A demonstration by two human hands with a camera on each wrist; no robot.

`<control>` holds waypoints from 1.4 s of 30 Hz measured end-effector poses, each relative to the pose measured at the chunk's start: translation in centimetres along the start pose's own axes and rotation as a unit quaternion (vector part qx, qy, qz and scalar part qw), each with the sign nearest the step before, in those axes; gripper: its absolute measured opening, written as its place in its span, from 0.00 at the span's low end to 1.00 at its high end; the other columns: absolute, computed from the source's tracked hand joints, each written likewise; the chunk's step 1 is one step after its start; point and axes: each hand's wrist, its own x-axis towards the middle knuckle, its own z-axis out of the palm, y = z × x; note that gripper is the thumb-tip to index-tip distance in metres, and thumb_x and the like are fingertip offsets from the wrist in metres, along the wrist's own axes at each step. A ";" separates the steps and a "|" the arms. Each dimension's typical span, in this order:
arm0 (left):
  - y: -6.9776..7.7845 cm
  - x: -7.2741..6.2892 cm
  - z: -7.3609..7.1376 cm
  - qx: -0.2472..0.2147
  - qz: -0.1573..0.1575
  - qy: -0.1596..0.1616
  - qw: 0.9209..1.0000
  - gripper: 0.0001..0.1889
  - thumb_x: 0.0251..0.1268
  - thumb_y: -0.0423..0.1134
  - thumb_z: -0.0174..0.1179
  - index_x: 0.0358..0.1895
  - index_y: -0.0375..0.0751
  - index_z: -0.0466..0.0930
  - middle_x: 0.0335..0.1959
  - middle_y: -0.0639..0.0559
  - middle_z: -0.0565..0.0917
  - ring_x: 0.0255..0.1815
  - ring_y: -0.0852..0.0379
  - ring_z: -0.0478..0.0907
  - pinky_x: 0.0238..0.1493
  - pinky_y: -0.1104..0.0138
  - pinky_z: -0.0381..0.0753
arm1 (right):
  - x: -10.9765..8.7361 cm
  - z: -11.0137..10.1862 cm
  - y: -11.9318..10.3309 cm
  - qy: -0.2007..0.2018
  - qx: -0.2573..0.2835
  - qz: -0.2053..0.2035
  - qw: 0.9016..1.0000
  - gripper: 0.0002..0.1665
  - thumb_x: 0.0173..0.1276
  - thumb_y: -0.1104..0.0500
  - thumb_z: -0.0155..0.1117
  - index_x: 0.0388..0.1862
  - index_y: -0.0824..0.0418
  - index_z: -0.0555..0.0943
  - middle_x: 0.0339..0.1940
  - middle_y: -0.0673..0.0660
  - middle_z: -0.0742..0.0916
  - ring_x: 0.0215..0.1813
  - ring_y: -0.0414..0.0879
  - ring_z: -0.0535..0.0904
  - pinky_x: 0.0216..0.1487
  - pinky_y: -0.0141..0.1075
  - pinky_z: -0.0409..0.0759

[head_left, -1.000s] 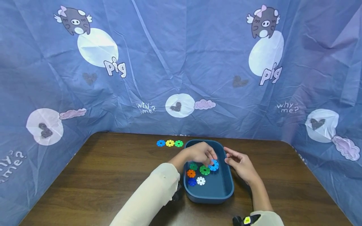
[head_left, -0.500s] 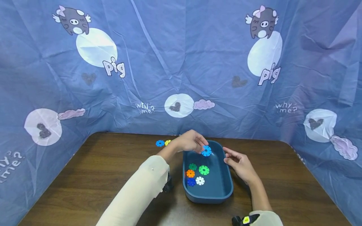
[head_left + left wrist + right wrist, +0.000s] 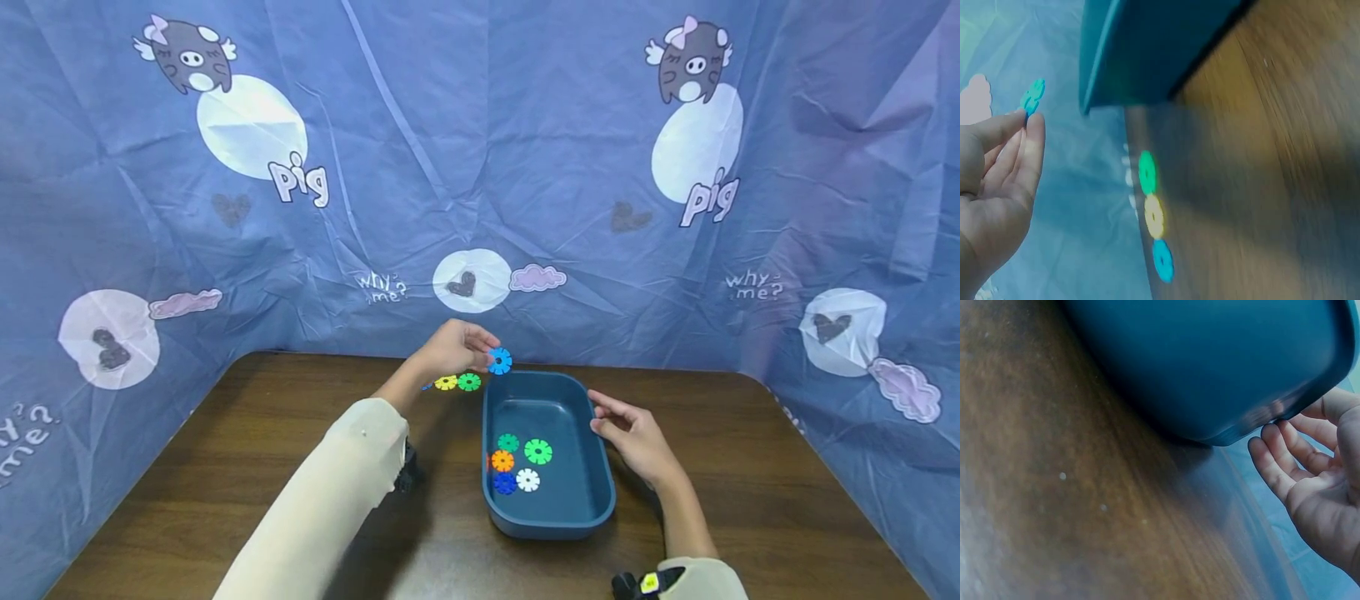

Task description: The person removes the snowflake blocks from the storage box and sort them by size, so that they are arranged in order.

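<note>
My left hand [image 3: 452, 347] pinches a blue snowflake disc [image 3: 500, 361] between thumb and fingertips, raised above the back left corner of the blue bin [image 3: 558, 530]. In the left wrist view the disc [image 3: 1033, 97] is seen nearly edge-on. Below this hand a yellow disc [image 3: 446, 382] and a green disc [image 3: 469, 382] lie in a row with another blue disc [image 3: 1162, 260], which the hand mostly covers in the head view. My right hand [image 3: 634, 435] is at the bin's right side, its loosely bent fingers touching the outer wall [image 3: 1222, 381].
Inside the bin lie several discs: a light green disc [image 3: 537, 452], a dark green disc [image 3: 507, 442], an orange disc [image 3: 502, 461], a dark blue disc [image 3: 505, 482] and a white disc [image 3: 528, 480]. A blue printed cloth [image 3: 480, 183] hangs behind the wooden table [image 3: 247, 467].
My left hand has lifted the blue disc out of the bin and carried it back and to the left, over the rim. The right hand stays at the bin's side.
</note>
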 end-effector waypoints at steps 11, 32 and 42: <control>-3.1 -1.5 -3.6 0.003 -0.029 0.074 0.997 0.14 0.66 0.20 0.61 0.54 0.23 0.81 0.42 0.36 0.83 0.42 0.42 0.87 0.52 0.51 0.86 | 0.0 0.0 0.0 0.006 -0.002 0.001 1.000 0.27 0.72 0.63 0.66 0.69 0.63 0.78 0.52 0.64 0.82 0.50 0.47 0.78 0.49 0.29 0.82; -9.7 -4.8 -7.5 -0.016 -0.089 0.218 0.972 0.16 0.62 0.16 0.60 0.53 0.16 0.79 0.37 0.33 0.83 0.29 0.60 0.82 0.44 0.60 0.88 | -0.1 0.0 -0.1 0.004 0.006 0.005 1.000 0.27 0.73 0.62 0.67 0.70 0.62 0.78 0.52 0.64 0.81 0.51 0.48 0.77 0.50 0.29 0.82; -11.3 -4.9 -7.3 -0.014 -0.112 0.234 0.966 0.15 0.62 0.16 0.60 0.53 0.20 0.81 0.37 0.39 0.85 0.33 0.55 0.85 0.41 0.63 0.89 | 0.0 0.0 0.0 0.006 0.011 0.005 1.000 0.27 0.72 0.64 0.67 0.70 0.63 0.78 0.51 0.63 0.81 0.50 0.45 0.78 0.50 0.29 0.82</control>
